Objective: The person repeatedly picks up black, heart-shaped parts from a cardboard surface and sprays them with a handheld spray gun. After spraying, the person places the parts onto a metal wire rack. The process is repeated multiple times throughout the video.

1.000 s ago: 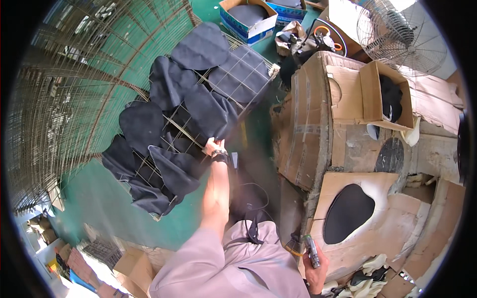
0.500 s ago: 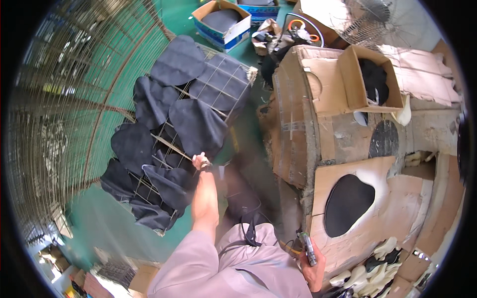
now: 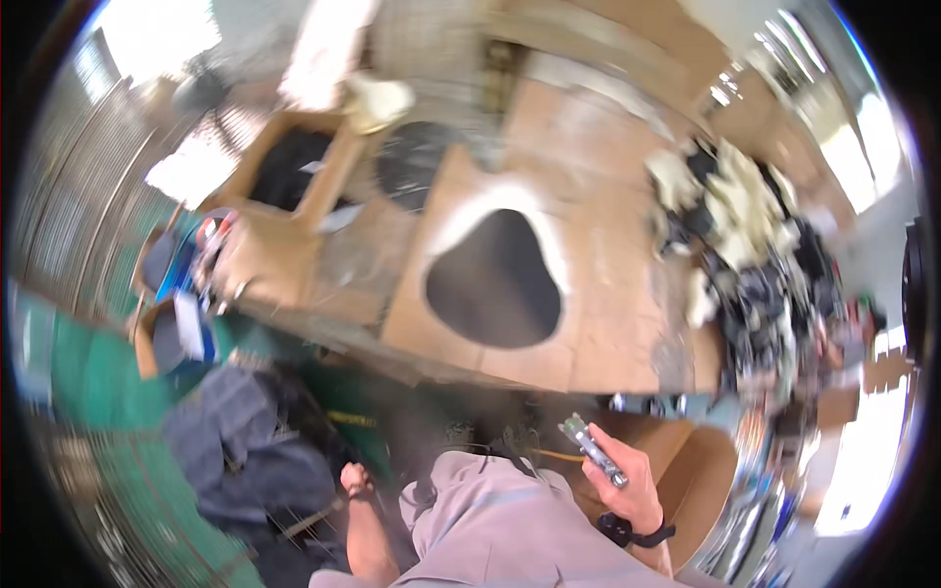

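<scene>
In my right hand (image 3: 632, 480) is a metal spray gun (image 3: 593, 451), gripped with its nozzle end pointing up and left, over the near edge of the cardboard-covered table (image 3: 618, 343). A black rounded sheet (image 3: 498, 284) lies flat on that table, ringed by whitish overspray. My left hand (image 3: 356, 479) is low on the left, fingers closed on the edge bar of a wire rack (image 3: 312, 519). Dark fabric-like pieces (image 3: 235, 431) are spread on the rack. Motion blurs the view.
An open cardboard box (image 3: 289, 162) with black pieces stands on the table's left. Cream and black pieces (image 3: 730, 206) are heaped at its right end. Smaller boxes (image 3: 176, 333) sit on the green floor at far left. An open carton (image 3: 701, 470) is right of my right hand.
The view has swung right, bringing the table in front of me and the rack to the lower left. My right hand has lifted the spray gun toward the table's edge.
</scene>
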`<move>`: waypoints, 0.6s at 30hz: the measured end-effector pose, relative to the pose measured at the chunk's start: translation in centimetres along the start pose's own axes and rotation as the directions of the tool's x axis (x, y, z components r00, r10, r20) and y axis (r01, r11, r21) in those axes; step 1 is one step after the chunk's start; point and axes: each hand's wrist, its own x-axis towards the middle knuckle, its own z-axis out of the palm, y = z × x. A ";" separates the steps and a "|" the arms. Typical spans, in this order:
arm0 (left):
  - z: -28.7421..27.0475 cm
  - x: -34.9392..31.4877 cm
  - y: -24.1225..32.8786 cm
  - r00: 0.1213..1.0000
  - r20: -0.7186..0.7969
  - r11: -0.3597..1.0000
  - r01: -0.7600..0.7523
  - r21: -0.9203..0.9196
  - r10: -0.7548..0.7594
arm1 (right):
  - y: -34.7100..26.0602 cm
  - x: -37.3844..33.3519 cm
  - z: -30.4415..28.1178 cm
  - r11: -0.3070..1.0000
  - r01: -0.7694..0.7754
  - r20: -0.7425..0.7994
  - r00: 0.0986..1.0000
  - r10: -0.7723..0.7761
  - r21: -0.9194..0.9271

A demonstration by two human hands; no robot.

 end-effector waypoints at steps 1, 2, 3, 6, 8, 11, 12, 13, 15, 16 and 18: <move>-1.2 0.5 -0.7 0.999 0.017 0.998 0.046 0.046 -0.047 | 0.5 -0.8 -0.9 0.998 -0.053 -0.045 0.998 0.054 0.025; -1.2 1.7 -1.0 0.985 0.117 0.992 0.119 0.040 -0.123 | 0.9 -1.6 -2.0 0.994 -0.092 -0.106 0.990 0.098 0.055; -1.3 2.7 -1.0 0.958 0.202 0.979 0.202 0.027 -0.203 | 1.5 -2.6 -2.7 0.989 -0.119 -0.152 0.980 0.132 0.088; 1.6 2.7 0.0 0.971 0.177 0.971 0.121 0.204 -0.158 | 3.9 -4.7 -4.5 0.980 -0.143 -0.265 0.948 0.176 0.139; 1.7 3.8 1.7 0.955 0.256 0.973 0.094 0.210 -0.148 | 4.5 -4.6 -5.1 0.984 -0.097 -0.328 0.934 0.142 0.150; 3.2 2.4 2.5 0.991 0.130 0.935 -0.031 0.353 -0.017 | 4.4 -3.8 -5.5 0.979 -0.059 -0.354 0.927 0.126 0.194; 4.7 0.7 3.2 0.994 0.105 0.925 -0.066 0.374 0.029 | 4.6 -3.7 -5.3 0.985 -0.024 -0.347 0.934 0.083 0.171; 5.8 -0.5 4.2 0.994 0.078 0.910 -0.101 0.401 0.075 | 4.7 -3.5 -5.5 0.983 -0.016 -0.311 0.947 0.073 0.181; 6.7 -2.0 5.3 0.989 0.100 0.906 -0.143 0.398 0.112 | 4.6 -3.1 -5.7 0.979 0.016 -0.223 0.974 0.030 0.203; 7.3 -2.5 5.7 0.988 0.087 0.902 -0.150 0.406 0.126 | 4.5 -2.9 -6.0 0.976 0.002 -0.166 0.985 0.035 0.216; 7.4 -2.7 6.1 0.988 0.099 0.896 -0.152 0.418 0.122 | 4.7 -2.7 -5.8 0.977 0.016 -0.140 0.990 0.014 0.212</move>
